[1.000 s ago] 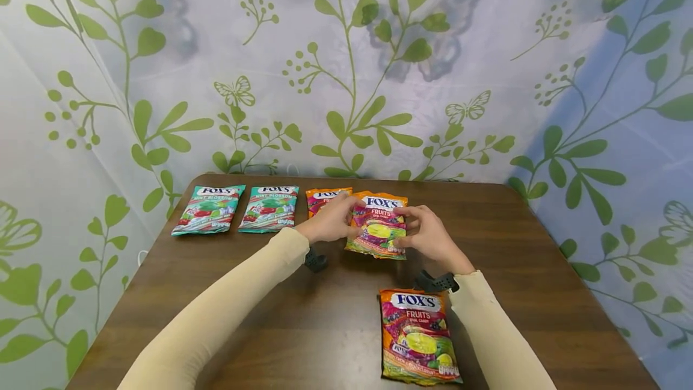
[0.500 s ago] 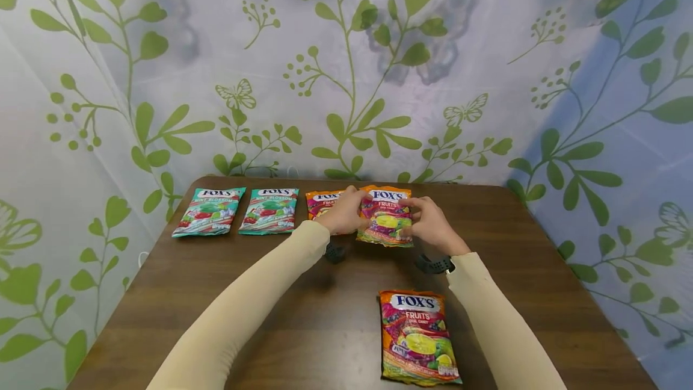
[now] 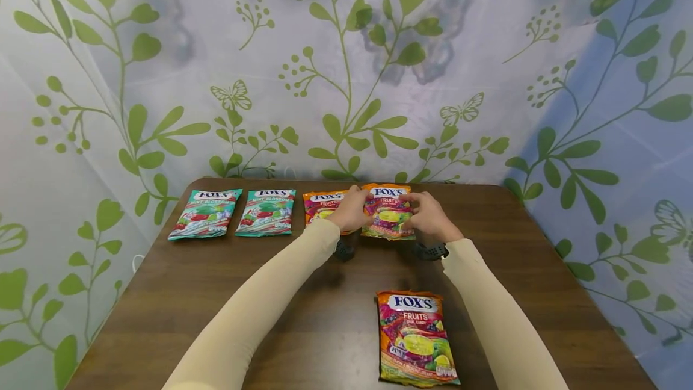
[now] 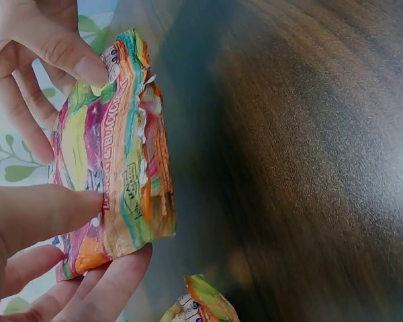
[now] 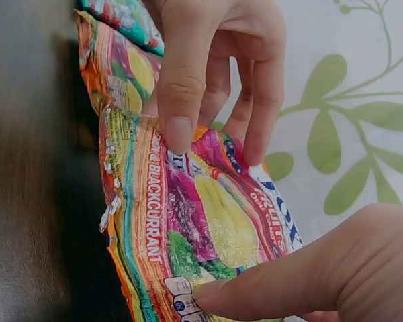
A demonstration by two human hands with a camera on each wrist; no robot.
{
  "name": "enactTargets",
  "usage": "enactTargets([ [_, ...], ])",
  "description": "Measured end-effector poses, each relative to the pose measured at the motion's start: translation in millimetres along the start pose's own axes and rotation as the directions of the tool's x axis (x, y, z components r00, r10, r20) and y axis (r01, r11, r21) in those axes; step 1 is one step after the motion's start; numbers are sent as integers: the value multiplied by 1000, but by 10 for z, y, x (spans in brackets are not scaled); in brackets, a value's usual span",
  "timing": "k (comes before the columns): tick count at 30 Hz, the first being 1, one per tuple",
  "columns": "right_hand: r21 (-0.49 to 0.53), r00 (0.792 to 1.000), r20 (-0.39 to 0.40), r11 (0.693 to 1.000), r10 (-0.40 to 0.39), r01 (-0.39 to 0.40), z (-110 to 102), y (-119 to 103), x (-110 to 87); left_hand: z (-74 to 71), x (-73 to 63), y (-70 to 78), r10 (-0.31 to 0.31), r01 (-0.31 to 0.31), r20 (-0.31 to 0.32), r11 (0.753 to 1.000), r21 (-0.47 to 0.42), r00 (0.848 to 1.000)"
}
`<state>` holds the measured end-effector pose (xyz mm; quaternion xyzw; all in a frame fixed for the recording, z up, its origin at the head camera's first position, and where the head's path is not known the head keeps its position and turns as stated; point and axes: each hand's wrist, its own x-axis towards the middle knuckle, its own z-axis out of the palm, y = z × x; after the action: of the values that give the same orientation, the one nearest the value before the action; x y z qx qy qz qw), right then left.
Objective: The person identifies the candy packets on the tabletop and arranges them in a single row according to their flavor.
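Both hands hold an orange and purple Fox's Fruits candy bag (image 3: 388,215) by its two sides, at the back of the table. My left hand (image 3: 351,210) grips its left side, thumb on the printed front and fingers around the edge in the left wrist view. On the other side, my right hand (image 3: 430,216) pinches the bag, its thumb (image 5: 235,295) pressing the front near the lower corner. A second Fruits bag (image 3: 316,206) lies just left of the held one, partly covered by the left hand.
Two teal Mint Blossom bags (image 3: 208,214) lie in the same row at the back left of the brown wooden table (image 3: 216,281). Another Fruits bag (image 3: 417,339) lies near the front, beside the right forearm. Behind the table hangs a leaf-patterned curtain (image 3: 303,101).
Both hands have carried the held candy bag away from me and slightly right, into line with the back row. The other bags have stayed in place.
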<state>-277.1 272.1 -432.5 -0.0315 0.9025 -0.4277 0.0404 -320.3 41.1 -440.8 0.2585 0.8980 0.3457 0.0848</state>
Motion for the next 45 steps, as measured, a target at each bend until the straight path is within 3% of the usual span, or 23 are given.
enactTargets([
  [6,-36,1000,5,999,9,-9,-20,37,72,55,74,-20,-20,19,-10,999,-39,1000],
  [13,-35,1000,31,999,-6,7,-10,104,156,158,176,-144,-37,37,-8,998,-60,999],
  [18,-22,999,45,1000,-6,7,25,166,209,194,162,-155,-57,57,-4,998,-22,998],
  [26,21,997,32,997,73,-73,92,223,241,255,55,-92,-58,58,-4,998,-15,998],
  [32,26,996,5,996,84,-84,99,230,256,285,84,-108,-68,67,-20,998,-21,998],
  [34,27,997,6,996,83,-83,98,231,258,362,178,-242,-54,54,-33,999,-3,998],
  [38,19,997,25,997,69,-70,98,247,267,379,189,-271,-54,54,-29,999,4,998],
  [40,7,998,30,999,54,-54,94,259,275,360,153,-233,-59,59,-21,998,-7,998],
  [41,2,998,32,999,47,-47,90,267,278,313,97,-145,-73,73,-11,997,-12,997],
  [45,-19,999,41,1000,22,-22,67,300,282,313,92,-125,-75,75,-5,997,-7,997],
])
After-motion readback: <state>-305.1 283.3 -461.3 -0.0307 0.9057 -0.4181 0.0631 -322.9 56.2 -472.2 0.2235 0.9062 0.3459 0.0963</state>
